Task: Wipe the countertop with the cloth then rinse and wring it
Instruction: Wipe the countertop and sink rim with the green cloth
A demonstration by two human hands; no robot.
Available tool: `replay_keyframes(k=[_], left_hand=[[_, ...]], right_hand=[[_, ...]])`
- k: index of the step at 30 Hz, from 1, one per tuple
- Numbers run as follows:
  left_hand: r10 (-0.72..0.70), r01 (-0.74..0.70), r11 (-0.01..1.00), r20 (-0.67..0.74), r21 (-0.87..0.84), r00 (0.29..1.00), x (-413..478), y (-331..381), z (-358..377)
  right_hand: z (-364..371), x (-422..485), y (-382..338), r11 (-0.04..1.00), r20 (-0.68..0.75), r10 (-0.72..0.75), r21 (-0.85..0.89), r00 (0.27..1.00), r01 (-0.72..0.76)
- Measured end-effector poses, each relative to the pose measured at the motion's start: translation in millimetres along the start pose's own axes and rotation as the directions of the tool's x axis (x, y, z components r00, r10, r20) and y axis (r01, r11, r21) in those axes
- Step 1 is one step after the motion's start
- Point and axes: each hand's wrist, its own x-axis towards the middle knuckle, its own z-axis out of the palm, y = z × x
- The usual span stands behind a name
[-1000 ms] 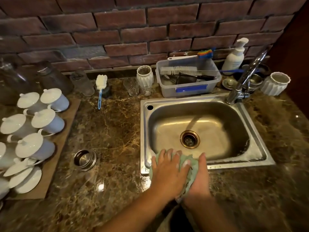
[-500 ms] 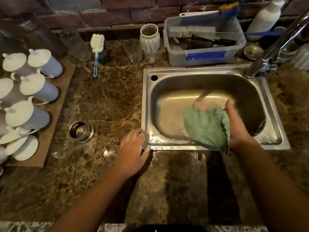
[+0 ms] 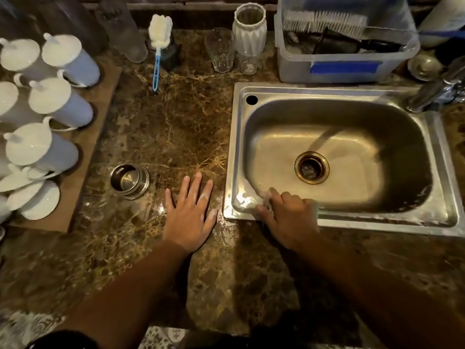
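Note:
My left hand lies flat, fingers spread, on the brown marble countertop just left of the steel sink. My right hand sits on the sink's front left corner with its fingers curled over the bunched cloth. Only a pale, blurred bit of that cloth shows at the fingertips; the rest is hidden under the hand. The sink basin holds nothing but its drain. The tap's base stands at the sink's back right corner.
A small steel cup stands left of my left hand. White lidded mugs fill a board at the left edge. Along the back stand a bottle brush, a glass, a white vase and a plastic tub.
My right hand brought the cloth from over the basin back to the sink's front left corner, bunching it underneath. My left hand spread flat on the counter. The view tilted further down.

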Motion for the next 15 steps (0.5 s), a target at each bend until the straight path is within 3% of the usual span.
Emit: replay_keyframes(k=[5, 10, 15], left_hand=[[0.009, -0.009, 1.0, -0.016, 0.018, 1.0, 2.2, -2.8, 6.4], [0.007, -0.007, 1.0, -0.001, 0.004, 1.0, 3.0, -4.0, 7.7], [0.023, -0.023, 0.999, 0.0, -0.026, 1.0, 2.0, -6.2, 7.7]], right_hand=[[16.3, 31.1, -86.6, 0.988, -0.069, 0.143, 0.064, 0.987, -0.138], [19.5, 71.3, -115.3, 0.921, -0.108, 0.347, 0.227, 0.932, -0.316], [6.8, 135.5, -110.8, 0.811, -0.138, 0.392, 0.519, 0.91, -0.271]])
